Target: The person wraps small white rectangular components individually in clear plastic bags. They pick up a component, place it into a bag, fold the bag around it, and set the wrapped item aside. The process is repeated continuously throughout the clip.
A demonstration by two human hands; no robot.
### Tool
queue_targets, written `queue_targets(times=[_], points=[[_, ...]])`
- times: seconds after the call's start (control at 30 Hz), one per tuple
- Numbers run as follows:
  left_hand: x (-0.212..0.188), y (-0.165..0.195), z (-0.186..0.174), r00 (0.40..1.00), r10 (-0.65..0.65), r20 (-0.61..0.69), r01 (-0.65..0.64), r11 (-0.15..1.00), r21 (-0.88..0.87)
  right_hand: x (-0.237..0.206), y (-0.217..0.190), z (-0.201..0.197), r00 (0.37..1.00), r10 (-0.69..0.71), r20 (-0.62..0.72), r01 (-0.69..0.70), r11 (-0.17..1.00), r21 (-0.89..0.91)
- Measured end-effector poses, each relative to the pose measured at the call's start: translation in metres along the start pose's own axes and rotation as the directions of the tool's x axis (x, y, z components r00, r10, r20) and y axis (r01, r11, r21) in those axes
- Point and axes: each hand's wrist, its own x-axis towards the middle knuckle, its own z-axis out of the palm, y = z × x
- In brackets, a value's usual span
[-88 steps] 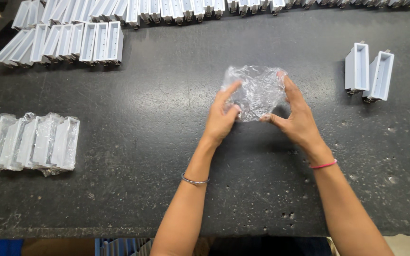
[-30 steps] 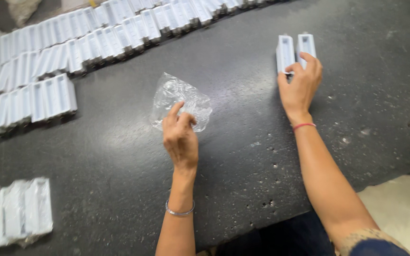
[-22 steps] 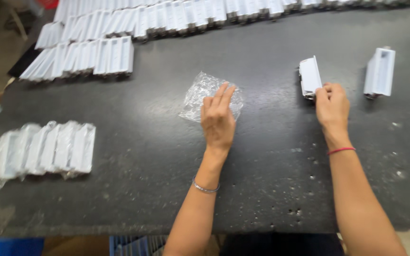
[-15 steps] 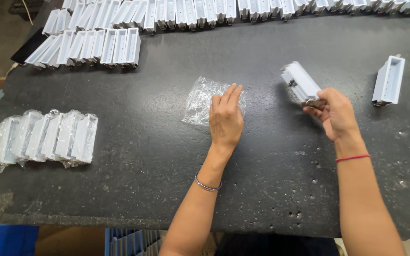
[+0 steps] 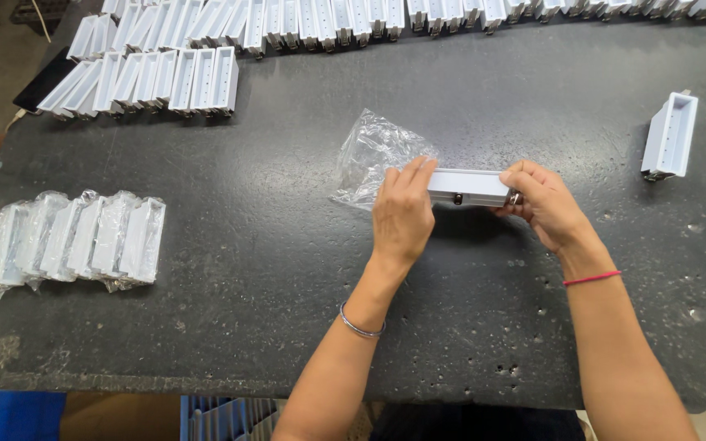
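Bagging a white plastic channel piece (image 5: pixel 469 186)

Right hand (image 5: pixel 542 202) pinches the piece's end; left hand (image 5: pixel 402 214) presses flat on the clear bag (image 5: pixel 369 151). Next, the bag's mouth likely needs opening.

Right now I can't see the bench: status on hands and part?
Right hand grips white part by its end. Left hand on part's other end, over clear bag. Nothing between part and bag.
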Motion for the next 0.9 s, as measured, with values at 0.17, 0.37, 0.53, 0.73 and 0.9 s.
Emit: queue_targets(times=[0.17, 0.37, 0.53, 0.73, 0.9], points=[[-0.003, 0.016, -0.005, 0.998, 0.028, 0.063, -0.021, 0.994, -0.111, 0.003, 0.006, 0.009, 1.000, 0.013, 0.013, -0.013, 0.999, 0.041], [-0.004, 0.023, -0.008, 0.997, 0.023, 0.080, -0.004, 0.973, -0.232, -0.002, 0.006, 0.011, 0.979, -0.027, 0.203, -0.004, 0.989, 0.149], [0.000, 0.020, -0.014, 0.979, -0.126, 0.159, 0.169, 0.941, -0.294, -0.003, -0.002, -0.003, 0.984, -0.023, 0.175, 0.003, 0.994, 0.113], [-0.007, 0.030, -0.006, 0.979, 0.020, 0.203, 0.051, 0.939, -0.341, -0.002, 0.003, 0.000, 0.986, -0.025, 0.165, -0.005, 0.984, 0.179], [-0.015, 0.030, 0.004, 0.971, 0.055, 0.231, 0.035, 0.929, -0.368, -0.006, 0.009, 0.008, 0.973, -0.023, 0.228, -0.039, 0.964, 0.263]])
